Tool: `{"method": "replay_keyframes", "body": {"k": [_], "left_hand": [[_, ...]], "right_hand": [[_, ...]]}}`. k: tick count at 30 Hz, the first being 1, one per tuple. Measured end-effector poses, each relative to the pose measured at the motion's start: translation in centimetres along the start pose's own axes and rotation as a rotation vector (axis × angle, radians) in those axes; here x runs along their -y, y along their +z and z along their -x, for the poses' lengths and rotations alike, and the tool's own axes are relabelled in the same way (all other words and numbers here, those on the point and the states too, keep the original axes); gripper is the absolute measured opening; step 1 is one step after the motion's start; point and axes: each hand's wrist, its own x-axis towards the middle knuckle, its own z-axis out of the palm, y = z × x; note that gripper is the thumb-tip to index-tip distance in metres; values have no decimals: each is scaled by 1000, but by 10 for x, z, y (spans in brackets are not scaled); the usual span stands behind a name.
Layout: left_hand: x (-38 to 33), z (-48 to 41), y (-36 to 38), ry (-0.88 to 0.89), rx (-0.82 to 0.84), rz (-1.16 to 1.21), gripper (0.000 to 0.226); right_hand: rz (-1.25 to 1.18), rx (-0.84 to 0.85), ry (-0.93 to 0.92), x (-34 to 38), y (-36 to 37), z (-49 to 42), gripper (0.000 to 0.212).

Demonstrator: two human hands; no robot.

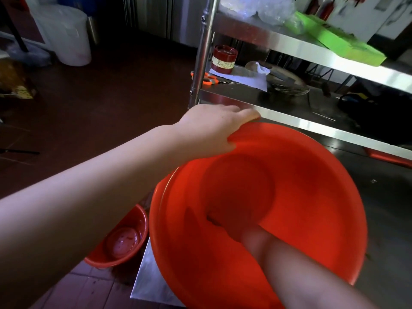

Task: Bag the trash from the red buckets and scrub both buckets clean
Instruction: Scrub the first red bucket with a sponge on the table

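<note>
Head cam, only angle there is. The big red bucket [312,197] sits on the steel table [390,219], tipped so its mouth faces the camera, right between both arms. The left hand [214,128] grips the rim at the far left, thumb curled inside against the wall and the fingers wrapped over the outside edge. The right hand [225,224] is shoved way down inside, near the bottom. It's dark and red-tinted in there, so honestly I can't tell how open it is or whether it's got hold of anything. The second red bucket [120,239] stands on the tiled floor at lower left, just beside the table corner, well apart from both hands. Behind the big one there's a steel shelf [289,121] with orange scissors [207,79] on it.
</note>
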Motion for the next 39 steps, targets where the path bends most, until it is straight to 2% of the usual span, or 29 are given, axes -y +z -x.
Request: {"method": "replay_keyframes", "body": {"k": [2,4,8,10,12,14,15,16,18,20,24,26,28,30,31,33,35,37,39], "left_hand": [[-1,8,1,-56,-107,99,85],[1,24,8,-196,-172,222,94],[-6,75,51,-537,-100,382,86],[-25,90,67,-604,-44,544,72],[-46,90,74,-578,12,619,54],[-59,85,77,-561,10,606,37],[-60,82,76,-563,-11,596,33],[-57,80,74,-561,-39,586,33],[-44,75,65,-517,-106,530,39],[-24,69,49,-446,-135,424,49],[-8,56,27,-339,-35,397,49],[-9,48,26,-287,-5,426,49],[-10,41,26,-248,13,436,47],[-14,34,27,-216,16,421,48],[-16,32,27,-199,20,407,50],[-22,28,29,-173,18,379,53],[-27,25,29,-158,4,348,55],[-28,24,29,-150,5,312,55],[-28,24,29,-142,12,294,53]], "right_hand": [[-101,28,89,7,2,-1,53],[-185,39,248,12,8,-2,59],[-337,-25,608,8,26,-9,58],[-391,-76,706,5,31,-12,50],[-451,-68,744,2,38,-12,49],[-503,-87,717,-5,41,-13,73],[-521,-79,713,-12,41,-13,77],[-491,-67,690,-15,30,-10,74],[-447,-117,677,-29,7,-9,89],[-447,-219,777,-45,-10,-8,98],[-425,-248,834,-56,-23,-15,104],[-375,-231,873,-48,-29,-21,99],[-256,-211,830,-41,-32,-28,88],[-261,-220,704,-32,-32,-34,75],[-264,-225,603,-27,-29,-35,69],[-123,-224,353,-17,-15,-31,66],[-19,-134,131,-13,-4,-18,61],[61,-47,-70,-13,11,3,45],[165,-31,-230,-20,17,25,17]]}}
